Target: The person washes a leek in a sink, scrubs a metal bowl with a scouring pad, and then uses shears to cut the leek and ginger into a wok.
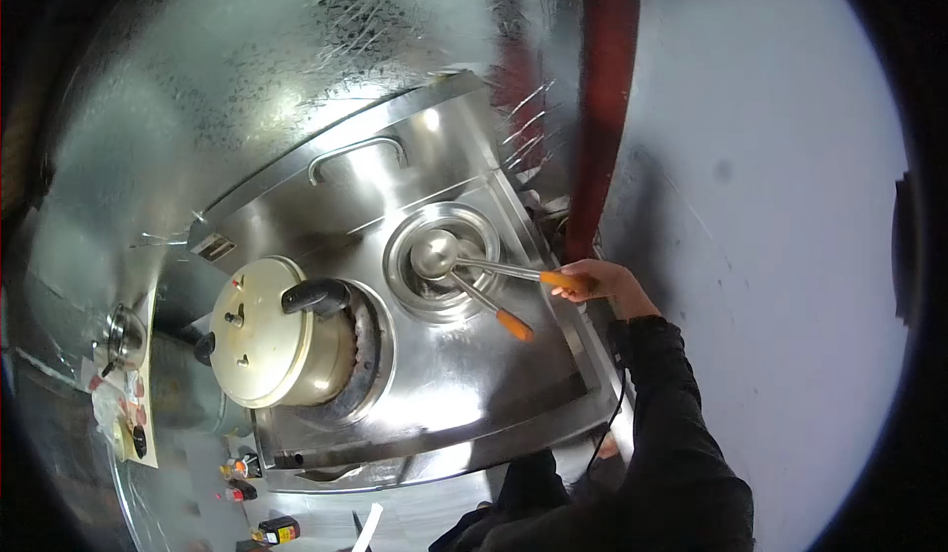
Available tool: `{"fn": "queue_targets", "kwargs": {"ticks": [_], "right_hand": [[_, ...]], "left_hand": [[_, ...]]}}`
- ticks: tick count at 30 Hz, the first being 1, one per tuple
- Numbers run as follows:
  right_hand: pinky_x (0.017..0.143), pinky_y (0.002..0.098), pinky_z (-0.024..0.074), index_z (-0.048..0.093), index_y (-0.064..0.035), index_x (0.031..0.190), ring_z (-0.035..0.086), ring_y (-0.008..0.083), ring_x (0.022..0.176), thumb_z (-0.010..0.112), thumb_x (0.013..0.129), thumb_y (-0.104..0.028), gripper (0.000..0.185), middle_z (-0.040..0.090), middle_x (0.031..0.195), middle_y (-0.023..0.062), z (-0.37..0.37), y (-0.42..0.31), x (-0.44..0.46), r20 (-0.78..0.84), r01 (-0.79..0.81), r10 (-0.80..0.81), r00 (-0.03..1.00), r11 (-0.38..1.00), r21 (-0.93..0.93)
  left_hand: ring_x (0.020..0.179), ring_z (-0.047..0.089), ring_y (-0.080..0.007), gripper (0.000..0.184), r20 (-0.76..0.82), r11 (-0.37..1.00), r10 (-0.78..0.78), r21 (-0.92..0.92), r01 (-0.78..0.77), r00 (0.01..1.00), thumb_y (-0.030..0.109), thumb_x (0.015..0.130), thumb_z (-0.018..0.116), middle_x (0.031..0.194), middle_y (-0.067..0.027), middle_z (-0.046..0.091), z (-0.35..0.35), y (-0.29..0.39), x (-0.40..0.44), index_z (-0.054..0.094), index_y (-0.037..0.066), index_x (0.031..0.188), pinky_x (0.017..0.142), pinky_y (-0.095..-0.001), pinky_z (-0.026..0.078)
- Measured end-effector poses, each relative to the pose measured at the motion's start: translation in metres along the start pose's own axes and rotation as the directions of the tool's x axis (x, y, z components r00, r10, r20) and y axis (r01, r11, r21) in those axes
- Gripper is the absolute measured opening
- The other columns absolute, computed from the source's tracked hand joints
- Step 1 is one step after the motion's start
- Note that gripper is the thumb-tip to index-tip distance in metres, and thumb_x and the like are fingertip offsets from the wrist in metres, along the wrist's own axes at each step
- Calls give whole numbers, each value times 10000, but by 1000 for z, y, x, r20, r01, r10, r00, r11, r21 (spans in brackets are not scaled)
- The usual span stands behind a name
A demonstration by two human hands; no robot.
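While the ladle with a steel bowl (434,253) lies over the round steel basin (398,294) set in the stainless-steel table (444,379), the person's right hand (591,281) has its grip closed around the orange handle (563,280), near the far end. The left hand is out of view. Holding so far back gives reach but little leverage, so a steady wrist and a firm, unhurried grip would best keep the bowl level. A second utensil's orange handle (514,325) slants out over the basin's rim, close to the held shaft; lifting clear of it would avoid knocking. The cream lidded pressure cooker (259,335) with black handles stands well to the side, on a burner (373,354).
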State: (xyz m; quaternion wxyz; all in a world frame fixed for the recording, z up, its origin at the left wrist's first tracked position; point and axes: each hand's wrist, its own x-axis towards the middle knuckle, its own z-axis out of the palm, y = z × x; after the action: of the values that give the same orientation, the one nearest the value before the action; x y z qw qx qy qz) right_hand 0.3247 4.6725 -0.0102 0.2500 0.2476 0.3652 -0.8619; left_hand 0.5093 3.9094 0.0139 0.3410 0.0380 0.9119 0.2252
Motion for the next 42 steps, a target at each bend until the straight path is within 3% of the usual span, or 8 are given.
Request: {"fn": "queue_targets", "kwargs": {"ticks": [7,9,16,22,27,28,31,42], "right_hand": [[727,269,441,527,-26,1024,545,134,817,559,781,-112,260,572,887,60,-1,98,-96,-396,634,-654,645,747,-201],[685,251,441,559,-21,919,547,133,772,543,768,-57,157,569,860,62,27,154,-143,-325,460,-946,12,294,-838],[638,319,464,586,-15,864,577,223,732,600,698,-47,170,578,825,116,260,447,-248,97,288,-980,176,-43,-957],[713,314,461,569,9,970,577,240,801,556,792,-148,238,571,910,153,320,605,-244,-469,426,-864,184,500,-754],[808,292,435,461,-6,1103,520,201,933,583,785,-122,360,519,1007,118,320,685,-261,-765,838,-644,12,424,-344],[784,294,433,441,8,1075,510,208,920,608,762,-114,374,483,978,123,321,701,-267,-769,625,-556,-315,489,-609],[742,300,431,438,5,1035,519,208,853,632,739,-118,375,473,935,112,331,739,-319,-783,455,-374,-497,656,-603],[694,324,439,487,4,995,532,251,786,656,685,-153,387,521,870,135,317,859,-432,-764,287,-396,-510,759,-585]], "left_hand": [[661,567,-135,208,212,835,195,-548,-49,958,84,717,615,743,-56,609,-53,82,24,606,34,919,537,-259,448],[659,595,-139,184,244,914,338,146,-379,909,164,671,684,713,-76,631,-57,111,26,629,55,809,618,-283,459],[662,588,-319,227,388,575,689,222,-788,612,235,704,648,689,-181,581,-29,175,-13,585,33,786,574,-382,444],[649,609,-238,204,597,459,635,219,-861,490,128,706,613,648,-129,595,58,214,-106,580,3,865,592,-319,447],[642,584,-262,199,734,302,661,-72,-951,155,127,719,582,708,-158,585,172,203,-181,573,2,873,605,-325,441],[634,578,-264,199,733,269,671,-106,-957,107,133,720,583,694,-155,579,191,200,-196,567,1,868,604,-324,439],[600,566,-232,186,725,226,689,-195,-955,15,141,732,585,654,-132,573,236,184,-226,555,-8,839,580,-321,436],[496,524,-85,102,721,371,684,-211,-904,112,73,764,565,572,-35,569,328,148,-359,549,0,695,463,-233,400]]}}
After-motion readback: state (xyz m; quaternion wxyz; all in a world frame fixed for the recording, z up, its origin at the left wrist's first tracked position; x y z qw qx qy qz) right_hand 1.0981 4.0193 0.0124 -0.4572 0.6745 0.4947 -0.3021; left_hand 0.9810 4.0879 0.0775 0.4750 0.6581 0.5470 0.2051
